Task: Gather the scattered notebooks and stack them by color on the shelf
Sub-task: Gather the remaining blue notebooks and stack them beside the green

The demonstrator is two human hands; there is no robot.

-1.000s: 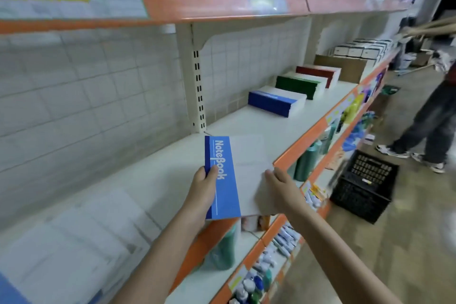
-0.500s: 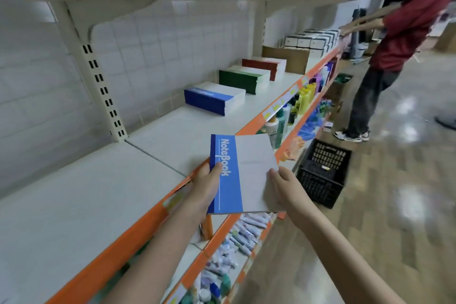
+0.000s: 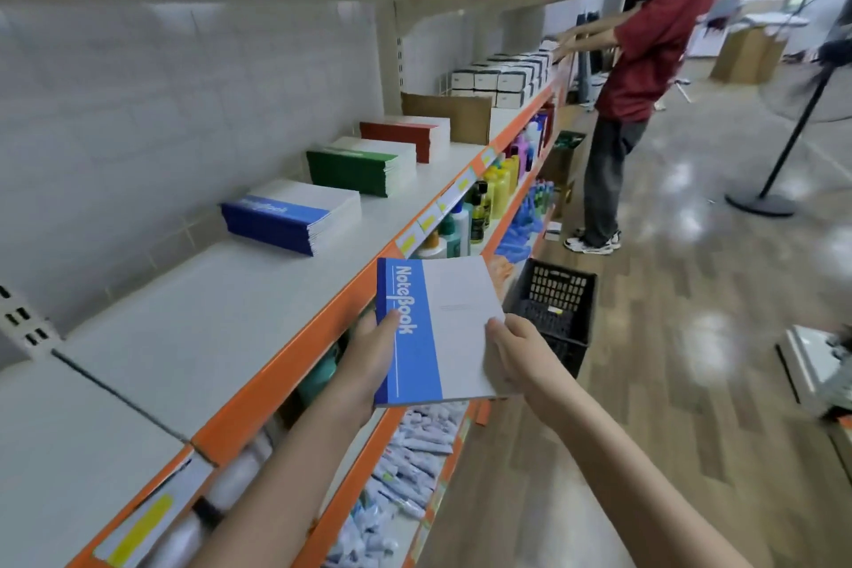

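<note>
1. Head view, hands. The left hand (image 3: 375,357) grips the blue-spined edge of a notebook (image 3: 438,332), thumb curled over the cover beside the printed word "NoteBook", the remaining fingers hidden beneath. The right hand (image 3: 518,353) pinches the opposite white edge, its fingers (image 3: 495,327) bent onto the cover. Both sets of fingers are thus clamped on the notebook.

2. Head view, task object. The notebook is held flat, cover upward, between the two hands, in front of the orange front edge of the shelf (image 3: 207,314) and not resting on it.

3. Head view, beyond the fingers. On the white shelf board, up and to the left of the left-hand fingers, lies the blue stack (image 3: 290,217) of notebooks. Farther along in the same line lie the green stack (image 3: 359,166) and then the red stack (image 3: 405,136), each apart from its neighbour. A brown cardboard box (image 3: 454,118) stands just past the red stack, followed by rows of small white boxes (image 3: 502,78).

4. Head view, below and to the right of the fingers. A black plastic crate (image 3: 553,309) stands on the floor just beyond the right-hand fingers. Lower shelves hold bottles (image 3: 479,208) and tubes (image 3: 405,457).

5. Head view, background. A second person (image 3: 641,60) in a red shirt stands farther down the aisle, arms extended towards the shelf.
</note>
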